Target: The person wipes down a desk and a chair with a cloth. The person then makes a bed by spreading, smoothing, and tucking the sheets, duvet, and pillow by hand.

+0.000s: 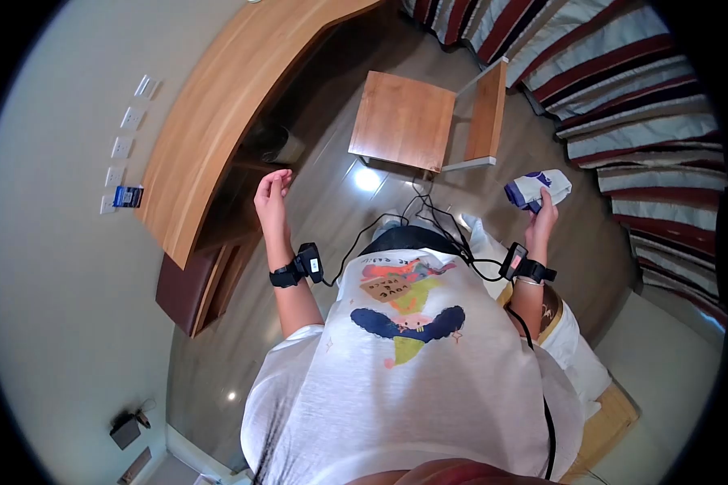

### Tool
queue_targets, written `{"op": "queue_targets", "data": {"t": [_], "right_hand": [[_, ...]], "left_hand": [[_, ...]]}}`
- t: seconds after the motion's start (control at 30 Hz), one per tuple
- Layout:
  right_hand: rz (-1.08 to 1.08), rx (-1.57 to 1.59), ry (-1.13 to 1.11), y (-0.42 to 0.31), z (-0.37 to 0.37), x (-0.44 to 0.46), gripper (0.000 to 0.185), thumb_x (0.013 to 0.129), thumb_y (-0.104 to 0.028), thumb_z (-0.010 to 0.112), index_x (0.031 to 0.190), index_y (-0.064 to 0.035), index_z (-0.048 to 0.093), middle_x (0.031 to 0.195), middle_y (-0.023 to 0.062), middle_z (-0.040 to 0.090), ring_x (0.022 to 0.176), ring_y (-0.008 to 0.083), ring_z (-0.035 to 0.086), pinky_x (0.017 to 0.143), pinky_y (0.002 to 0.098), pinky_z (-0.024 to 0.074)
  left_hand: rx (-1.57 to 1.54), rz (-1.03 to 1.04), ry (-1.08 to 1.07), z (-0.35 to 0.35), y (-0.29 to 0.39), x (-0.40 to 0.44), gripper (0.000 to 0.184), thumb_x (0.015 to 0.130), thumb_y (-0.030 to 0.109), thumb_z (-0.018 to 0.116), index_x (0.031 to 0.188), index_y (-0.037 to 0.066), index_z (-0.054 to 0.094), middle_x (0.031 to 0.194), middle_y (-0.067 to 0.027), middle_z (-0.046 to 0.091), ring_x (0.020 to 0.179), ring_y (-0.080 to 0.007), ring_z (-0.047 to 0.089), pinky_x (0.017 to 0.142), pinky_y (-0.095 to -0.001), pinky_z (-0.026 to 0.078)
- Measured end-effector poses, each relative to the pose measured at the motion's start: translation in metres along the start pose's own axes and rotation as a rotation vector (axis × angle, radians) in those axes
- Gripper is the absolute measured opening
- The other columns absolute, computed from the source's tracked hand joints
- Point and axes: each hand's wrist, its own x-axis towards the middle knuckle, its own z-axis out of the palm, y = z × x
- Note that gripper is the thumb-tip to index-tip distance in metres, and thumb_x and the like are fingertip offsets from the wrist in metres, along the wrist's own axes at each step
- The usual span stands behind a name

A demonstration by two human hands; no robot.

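My right hand (544, 215) is closed around the near edge of a soft white and dark-blue packet (548, 184), which looks like a pack of tissues. It is held up over the floor, well to the right of the chair. On the other side, my left hand (273, 191) is raised in the air near the desk edge. Its fingers are curled in towards the thumb, and nothing shows between them. A black strapped device (307, 262) sits on my left wrist, and another one (516, 263) on my right wrist.
A long wooden desk (210, 97) runs along the left wall. Ahead stands a wooden chair (404, 117). Striped curtains (623, 121) hang at the right. Black cables (437, 212) run in front of my body. A blue packet (128, 196) is by the wall sockets.
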Motion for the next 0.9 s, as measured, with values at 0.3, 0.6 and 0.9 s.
{"op": "queue_targets", "data": {"t": [0.3, 0.6, 0.9], "right_hand": [[-0.145, 0.028, 0.122, -0.023, -0.058, 0.0, 0.021, 0.072, -0.019, 0.057, 0.087, -0.005, 0.052, 0.08, 0.0013, 0.055, 0.068, 0.0095, 0.052, 0.055, 0.0212, 0.0373], [-0.128, 0.066, 0.2, -0.038, -0.106, 0.062, 0.025, 0.073, -0.015, 0.054, 0.091, 0.0016, 0.051, 0.084, 0.0051, 0.056, 0.073, 0.0122, 0.053, 0.061, 0.0228, 0.0394], [-0.193, -0.193, -0.036, -0.098, -0.144, 0.283, 0.027, 0.074, -0.014, 0.053, 0.094, 0.004, 0.051, 0.09, 0.007, 0.055, 0.078, 0.0152, 0.053, 0.069, 0.0258, 0.0394]], "left_hand": [[-0.061, -0.09, -0.089, 0.053, -0.016, 0.02, 0.016, 0.081, 0.014, 0.045, 0.086, 0.003, 0.055, 0.085, -0.0049, 0.058, 0.074, -0.0071, 0.051, 0.061, -0.0166, 0.038], [0.045, 0.091, -0.38, 0.191, -0.013, 0.032, 0.017, 0.083, 0.014, 0.043, 0.085, 0.002, 0.055, 0.086, -0.0049, 0.057, 0.078, -0.0084, 0.051, 0.064, -0.0173, 0.036], [0.043, -0.016, -0.219, 0.351, -0.039, 0.014, 0.017, 0.082, 0.016, 0.041, 0.084, 0.006, 0.054, 0.086, -0.0026, 0.057, 0.081, -0.009, 0.051, 0.069, -0.0214, 0.035]]}}
